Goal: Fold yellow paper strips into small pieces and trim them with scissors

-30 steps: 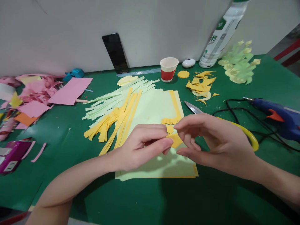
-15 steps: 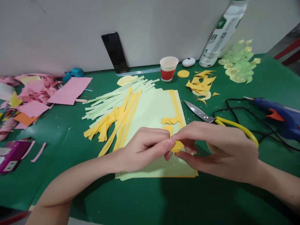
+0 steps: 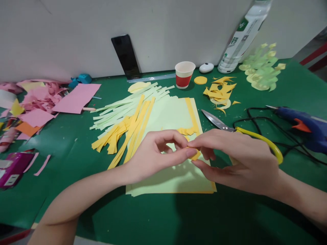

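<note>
Between the fingertips of both my hands is a small piece of yellow paper [image 3: 196, 156], partly hidden by my fingers. My left hand [image 3: 163, 151] pinches it between thumb and index finger. From the other side my right hand [image 3: 237, 160] is closed on it with thumb and fingertips. Under my hands lies a stack of pale green paper [image 3: 168, 119] with some yellow sheets in it. A row of small yellow paper pieces [image 3: 187, 131] rests on the stack just beyond my fingers. Yellow paper strips [image 3: 135, 132] lie on its left side.
Yellow-handled scissors [image 3: 219, 122] and a blue glue gun [image 3: 301, 119] with a black cord lie right. Behind stand a paper cup [image 3: 184, 80], a phone [image 3: 125, 56] and a white bottle [image 3: 241, 41]. Pink paper scraps [image 3: 38, 97] and a purple object [image 3: 15, 168] are left.
My left fingers have shifted slightly right along the yellow piece and arched, leaving a gap between index finger and thumb. Less of the piece shows now. My right hand stays nearly in place.
</note>
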Demonstrator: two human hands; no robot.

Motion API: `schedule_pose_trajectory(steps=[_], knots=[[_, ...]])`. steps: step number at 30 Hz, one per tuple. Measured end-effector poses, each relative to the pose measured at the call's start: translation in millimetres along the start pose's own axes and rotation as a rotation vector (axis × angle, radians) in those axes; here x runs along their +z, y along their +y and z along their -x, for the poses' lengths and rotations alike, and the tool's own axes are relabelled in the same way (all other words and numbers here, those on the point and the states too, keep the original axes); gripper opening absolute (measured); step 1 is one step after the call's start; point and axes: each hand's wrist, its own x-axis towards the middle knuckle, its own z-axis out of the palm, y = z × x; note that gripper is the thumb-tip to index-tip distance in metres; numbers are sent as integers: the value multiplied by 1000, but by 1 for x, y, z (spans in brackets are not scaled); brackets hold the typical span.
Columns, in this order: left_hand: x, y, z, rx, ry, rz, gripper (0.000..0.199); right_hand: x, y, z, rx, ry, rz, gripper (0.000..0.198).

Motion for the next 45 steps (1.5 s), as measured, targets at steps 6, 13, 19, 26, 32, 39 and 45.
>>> schedule_pose_trajectory(steps=[6, 13, 19, 26, 32, 39, 45], knots=[[-6, 1, 0, -99, -62, 163, 14, -1, 3, 0, 18, 64, -122, 19], [-7, -2, 0, -111, -65, 223, 13, -3, 3, 0, 20, 58, -108, 17], [-5, -1, -1, -118, -47, 242, 9, -2, 3, -1, 5, 60, -92, 19], [-4, 1, -2, -149, -31, 265, 8, -4, 4, -2, -34, 43, -48, 20], [-4, -1, -4, -148, -35, 321, 10, -3, 2, -1, -14, 40, -57, 20], [-3, -3, -4, -151, -39, 342, 15, -1, 0, -1, -9, 15, -44, 16], [0, -3, -4, -131, -28, 257, 27, 4, 0, 1, 8, 44, -85, 15]])
